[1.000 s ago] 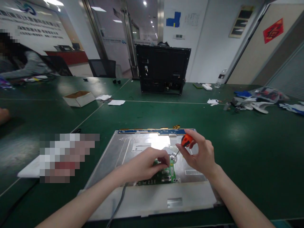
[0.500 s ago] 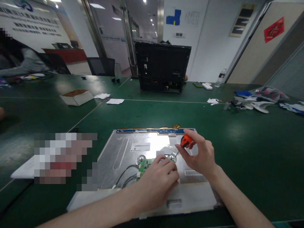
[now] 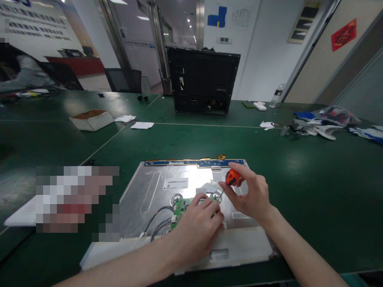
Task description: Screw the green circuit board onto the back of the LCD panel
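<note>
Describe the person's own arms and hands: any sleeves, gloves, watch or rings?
Both forearms are bare up to the picture's edge, with no sleeves in view. The left hand and right hand wear no gloves; no watch, ring or wristband shows on either.

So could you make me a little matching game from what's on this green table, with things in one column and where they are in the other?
Things:
1. screwdriver
2. circuit board
3. cardboard box
4. water bottle

Places:
A. far left of the table
B. in the right hand
C. far right, by the wall
D. under the left hand, on the metal panel

Pairs: 1-B, 2-D, 3-A, 4-C
</note>
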